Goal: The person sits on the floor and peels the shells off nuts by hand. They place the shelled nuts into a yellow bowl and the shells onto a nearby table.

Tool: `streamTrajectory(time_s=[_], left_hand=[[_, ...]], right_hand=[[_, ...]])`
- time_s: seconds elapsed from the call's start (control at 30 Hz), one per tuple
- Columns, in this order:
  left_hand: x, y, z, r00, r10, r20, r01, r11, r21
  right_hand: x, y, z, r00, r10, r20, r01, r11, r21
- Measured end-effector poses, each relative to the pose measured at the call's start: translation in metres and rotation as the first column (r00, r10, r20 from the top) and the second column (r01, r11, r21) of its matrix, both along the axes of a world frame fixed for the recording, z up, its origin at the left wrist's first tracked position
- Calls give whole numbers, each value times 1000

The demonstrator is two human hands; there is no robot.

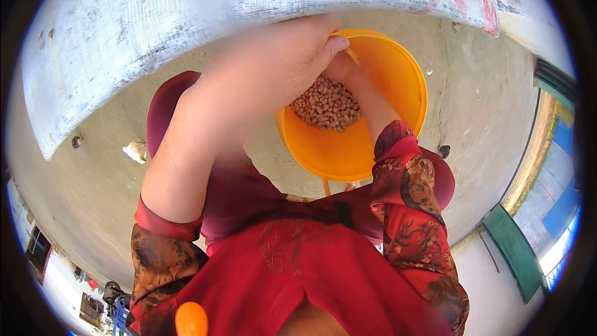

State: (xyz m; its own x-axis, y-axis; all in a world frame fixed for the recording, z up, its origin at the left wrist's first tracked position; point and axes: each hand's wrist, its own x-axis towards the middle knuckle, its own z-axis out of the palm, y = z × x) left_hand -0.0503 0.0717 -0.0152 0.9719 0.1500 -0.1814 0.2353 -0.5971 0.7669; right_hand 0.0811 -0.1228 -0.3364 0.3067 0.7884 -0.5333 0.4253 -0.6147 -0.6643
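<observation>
A round orange plastic bucket (pixel 326 154) stands tilted before my knees, with a heap of small brown and pinkish nuts or beans (pixel 326 105) inside. My left hand (pixel 298 51), blurred along the wrist, is at the bucket's upper left rim, its thumb pointing over the opening. Its fingers are mostly hidden, so its hold cannot be told. My right hand (pixel 343 67) reaches into the bucket above the heap, partly behind the left thumb; its fingertips are hidden.
A pale woven plastic sheet (pixel 140 23) with red marks spans the top, beyond my hands. Concrete floor (pixel 475 102) surrounds the bucket. A small whitish thing (pixel 135 151) lies at the left, and a dark lump (pixel 444 151) at the right. A green door panel (pixel 513 252) stands lower right.
</observation>
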Motion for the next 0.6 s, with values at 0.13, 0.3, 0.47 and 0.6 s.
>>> streamTrajectory(time_s=[0.13,0.3,0.47,0.6], left_hand=[[-1,0,-8,998,-7,58,5,999,45],[-2,-1,-8,1000,-7,28,5,997,77],[0,-2,-7,999,-10,46,6,996,86],[1,-3,-11,998,-4,59,0,998,62]], right_hand=[[-8,-5,17,991,94,99,-96,995,13],[-7,-5,39,971,195,136,-201,979,28],[-8,-9,35,968,182,171,-200,975,93],[-9,-10,21,995,16,94,-26,994,104]])
